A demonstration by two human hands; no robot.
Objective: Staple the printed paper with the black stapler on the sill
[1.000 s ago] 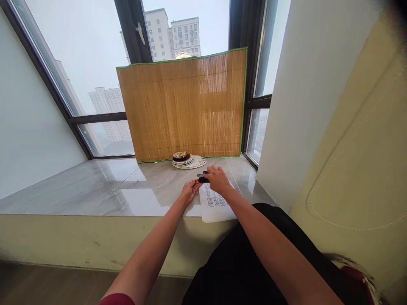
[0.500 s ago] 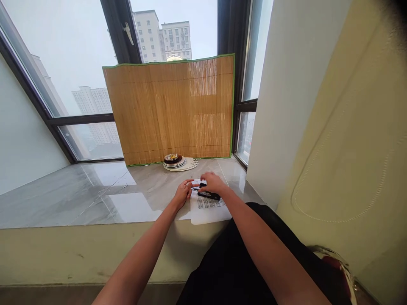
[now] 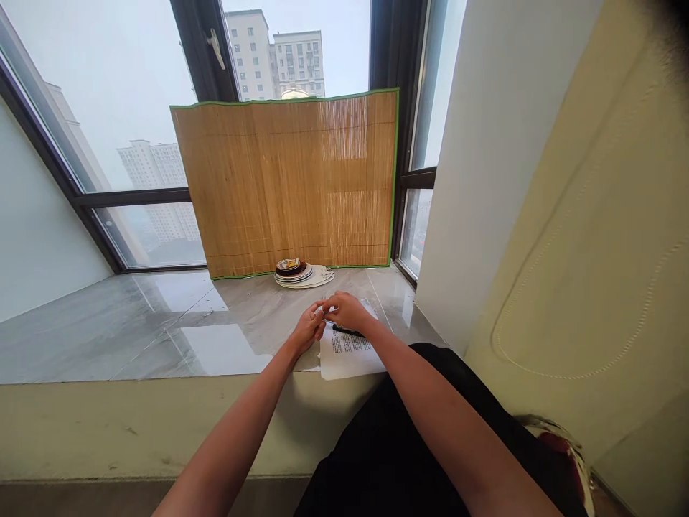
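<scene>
My left hand [image 3: 308,327] and my right hand [image 3: 344,311] meet above the sill, their fingertips pinched close together. Whatever lies between the fingers is too small or hidden to make out. Under my right hand a long black stapler [image 3: 347,331] rests on a printed sheet of paper [image 3: 344,362], partly covered by the hand and wrist. The paper lies flat with its near edge at the front of the sill.
A stack of plates [image 3: 293,274] stands beyond my hands on the grey tiled sill [image 3: 237,316]. Behind it a bamboo mat [image 3: 285,187] leans against the window. A white wall [image 3: 468,179] bounds the right side, with a bead chain [image 3: 570,376] hanging there.
My right hand has moved left, off the stapler's upper part, to my left hand's fingertips. The stapler stays on the paper. The view has shifted slightly.
</scene>
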